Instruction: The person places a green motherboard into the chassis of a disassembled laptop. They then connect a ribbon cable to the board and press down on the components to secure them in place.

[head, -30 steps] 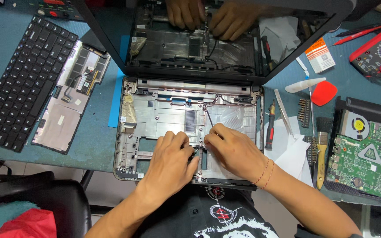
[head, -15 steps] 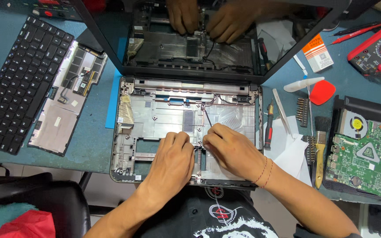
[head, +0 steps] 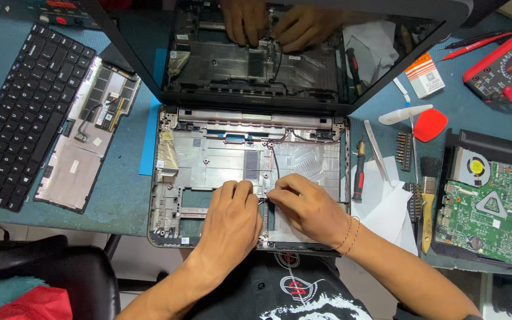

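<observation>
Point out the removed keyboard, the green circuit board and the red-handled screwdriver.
keyboard (head: 16,112), head view, on the middle of its black keys.
green circuit board (head: 493,216), head view, on the centre of the board.
red-handled screwdriver (head: 359,169), head view, on its handle.

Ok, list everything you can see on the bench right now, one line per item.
laptop base shell: 1, grey, centre, gutted, screen open and reflecting the hands
keyboard: 1, black, far left
palmrest panel: 1, silver, beside the keyboard
screwdriver: 1, red and black, right of the shell
tweezers: 1, pale metal, on white paper
brush: 1, wooden handle, right
motherboard: 1, green, with fan, far right
multimeter: 1, red and black, top right
left hand: inside the shell, fingertips at a thin cable
right hand: beside it, pinching the same spot
</observation>
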